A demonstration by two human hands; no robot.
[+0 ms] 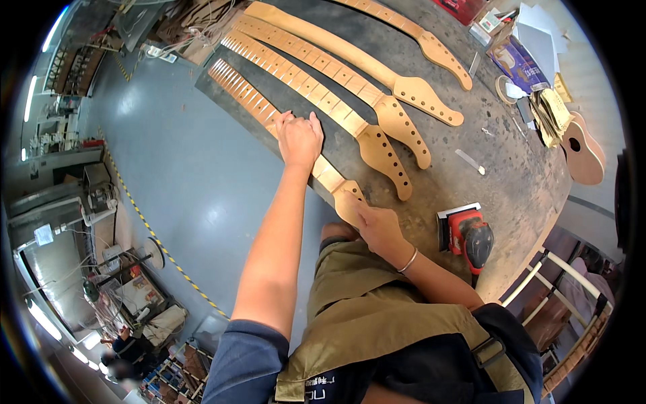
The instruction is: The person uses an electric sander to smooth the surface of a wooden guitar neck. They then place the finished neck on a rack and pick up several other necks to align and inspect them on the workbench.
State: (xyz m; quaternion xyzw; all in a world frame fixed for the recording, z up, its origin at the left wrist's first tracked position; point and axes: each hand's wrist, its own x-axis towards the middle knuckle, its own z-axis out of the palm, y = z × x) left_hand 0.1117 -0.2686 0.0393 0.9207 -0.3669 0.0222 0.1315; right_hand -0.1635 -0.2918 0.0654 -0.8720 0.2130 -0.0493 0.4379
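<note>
A pale wooden guitar neck [330, 176] lies fretboard up along the near left edge of the dark workbench. My left hand [300, 140] is closed over the middle of its fretboard, fingers curled at the far side. At the headstock end, my right hand [382, 231] grips the lower tip, with its fingertips against the wood near the tuner holes. Just beyond lies a second fretted neck [306, 84]. Further over are another fretted neck [330, 67], a neck turned back side up [323, 42] and one more neck [397, 23] at the top.
A red and black sander [468, 236] rests on the workbench [444, 121] to my right. Beyond it are a thin strip tool [470, 161], a tape roll [506, 89], a purple box [521, 62], stacked sheets [550, 118] and an acoustic guitar body [584, 151]. Blue-grey floor [195, 161] extends left.
</note>
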